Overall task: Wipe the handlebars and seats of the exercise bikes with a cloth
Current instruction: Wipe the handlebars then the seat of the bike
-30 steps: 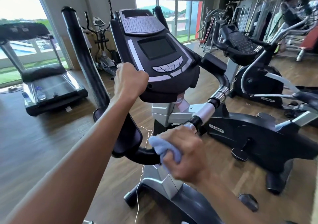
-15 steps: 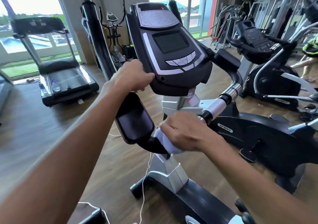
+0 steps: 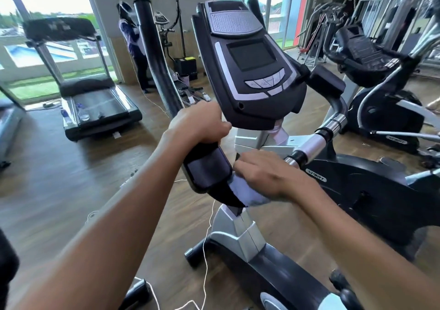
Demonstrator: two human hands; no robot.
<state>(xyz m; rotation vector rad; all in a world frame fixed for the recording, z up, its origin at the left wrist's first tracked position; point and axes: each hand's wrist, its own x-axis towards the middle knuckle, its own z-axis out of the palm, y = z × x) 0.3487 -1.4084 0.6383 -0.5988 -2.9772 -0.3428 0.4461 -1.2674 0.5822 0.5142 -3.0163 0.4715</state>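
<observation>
My left hand [image 3: 198,124] grips the left handlebar [image 3: 157,57] of the exercise bike [image 3: 262,269], with the fingers curled round the black bar just above its flat elbow pad [image 3: 207,169]. My right hand [image 3: 269,174] presses a light blue cloth [image 3: 247,193] on the curved black part of the handlebar below that pad; the fingers are bent over the cloth and hold it against the bar, and the cloth shows under my palm. The console [image 3: 252,69] with its dark screen stands tilted above both hands. The right side of the handlebar, with a silver grip section [image 3: 312,146], goes up and to the right, apart from my hands. A thin white cable [image 3: 207,250] hangs beside the bike's front post down to the wooden floor [image 3: 59,178]. To the left stands a treadmill [image 3: 95,104] near the window, and another exercise bike [image 3: 381,109] stands to the right. A person [image 3: 133,40] stands far behind the left handlebar.
</observation>
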